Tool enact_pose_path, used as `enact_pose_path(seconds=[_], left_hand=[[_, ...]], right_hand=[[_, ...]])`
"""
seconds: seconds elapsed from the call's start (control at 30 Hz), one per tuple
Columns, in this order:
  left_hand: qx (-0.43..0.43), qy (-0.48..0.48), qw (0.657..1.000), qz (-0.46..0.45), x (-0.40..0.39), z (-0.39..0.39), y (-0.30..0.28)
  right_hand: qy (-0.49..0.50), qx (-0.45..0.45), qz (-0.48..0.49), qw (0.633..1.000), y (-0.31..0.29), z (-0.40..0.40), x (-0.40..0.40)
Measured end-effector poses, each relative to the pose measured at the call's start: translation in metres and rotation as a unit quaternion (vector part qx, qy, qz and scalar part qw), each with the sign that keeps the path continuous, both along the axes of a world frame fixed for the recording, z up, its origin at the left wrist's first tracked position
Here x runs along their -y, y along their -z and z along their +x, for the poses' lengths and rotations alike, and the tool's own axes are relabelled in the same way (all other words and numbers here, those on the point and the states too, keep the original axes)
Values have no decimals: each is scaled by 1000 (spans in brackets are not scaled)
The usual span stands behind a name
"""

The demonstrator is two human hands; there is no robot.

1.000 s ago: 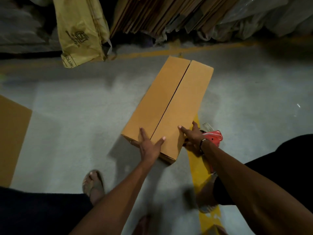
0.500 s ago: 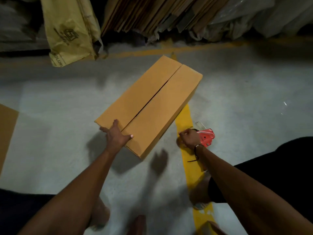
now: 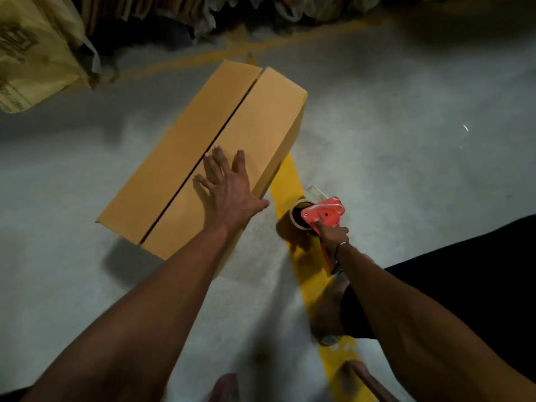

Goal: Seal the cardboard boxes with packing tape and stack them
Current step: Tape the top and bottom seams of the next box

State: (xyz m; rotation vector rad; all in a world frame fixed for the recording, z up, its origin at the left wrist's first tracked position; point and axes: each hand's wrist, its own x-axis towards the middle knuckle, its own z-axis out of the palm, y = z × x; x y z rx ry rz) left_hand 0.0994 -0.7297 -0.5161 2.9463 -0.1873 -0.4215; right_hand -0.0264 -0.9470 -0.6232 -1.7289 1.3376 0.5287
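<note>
A long brown cardboard box (image 3: 179, 158) lies on the grey floor, its two top flaps closed with a dark seam between them and no tape on it. My left hand (image 3: 224, 184) presses flat on the near right flap, fingers spread and straight. To the right of the box, my right hand (image 3: 332, 235) grips a red tape dispenser (image 3: 322, 213) that holds a roll of clear tape, low over the yellow floor stripe.
A yellow stripe (image 3: 293, 181) runs along the floor under the box's right side. A yellow sack (image 3: 34, 50) hangs at the far left, and flattened cartons (image 3: 139, 7) lean along the back. My knee in dark cloth (image 3: 464, 285) is at the right.
The box has swung back to a steeper angle. My left hand moved from its near edge onto the top flap. My right hand closed on the tape dispenser.
</note>
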Motion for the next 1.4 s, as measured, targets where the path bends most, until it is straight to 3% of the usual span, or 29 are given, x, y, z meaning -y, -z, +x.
enact_pose_path(seconds=[0.2,0.5,0.63,0.9,1.03,1.13,1.23,1.33,1.4], left_hand=[[-47,-1,999,8,5,35,13],[-99,28,995,8,8,32,28],[-120,59,991,4,7,15,27],[-133,132,982,11,-7,-35,17],[-139,167,975,36,-16,-67,12],[-129,204,970,36,-22,-94,10],[-116,229,965,46,-27,-115,0],[-110,256,960,34,-36,-117,-9],[-130,224,963,-71,-47,-112,-18]], right_hand=[[-13,-1,49,999,65,-5,10],[15,-16,-19,1000,13,7,9],[38,23,-42,998,-24,17,16],[97,102,-186,972,-117,16,61],[62,133,-204,968,-160,16,70],[-50,143,-232,961,-182,24,68],[-158,169,-188,954,-198,33,48],[-196,212,-54,956,-210,39,12],[-227,221,38,948,-215,43,-12]])
